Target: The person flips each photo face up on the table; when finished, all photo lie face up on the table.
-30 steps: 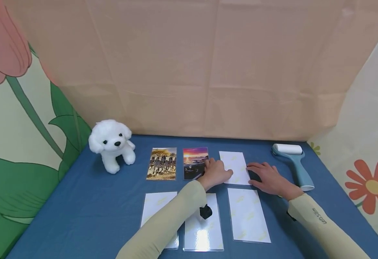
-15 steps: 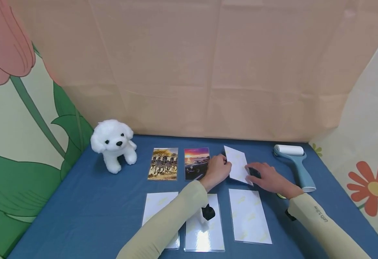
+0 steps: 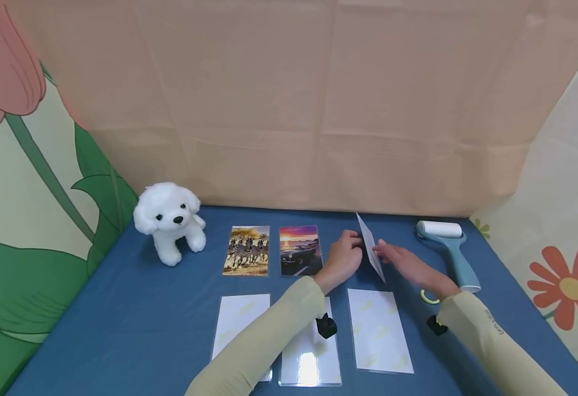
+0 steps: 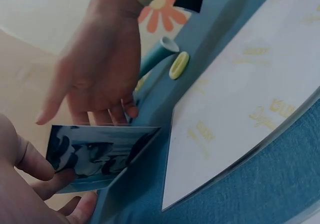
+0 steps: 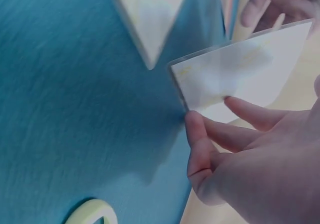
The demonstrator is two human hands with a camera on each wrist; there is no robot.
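Note:
A picture card [image 3: 371, 250] stands steeply tilted on the blue cloth, its white back toward my right hand. In the left wrist view the card's front [image 4: 107, 151] carries a dark bluish picture, too dim to make out. My left hand [image 3: 342, 260] touches this picture side with its fingers. From the other side, fingers of my right hand [image 3: 414, 270] touch the white back [image 5: 240, 69]; none of them shows on the picture side. Left of the hands lie a zebra card [image 3: 246, 251] and a sunset card with a car [image 3: 299, 250], both face up.
White-backed cards lie in the front row: one on the left [image 3: 236, 319], a shiny one in the middle [image 3: 310, 360], one on the right [image 3: 380, 330]. A white plush dog [image 3: 170, 223] sits at the left, a blue-handled roller [image 3: 449, 250] at the right. A yellow-green ring [image 3: 428, 297] is under my right wrist.
The white-backed card lay flat, then rose at its left edge, and now stands nearly on edge. My left hand has moved right, following it, and uncovered the sunset card.

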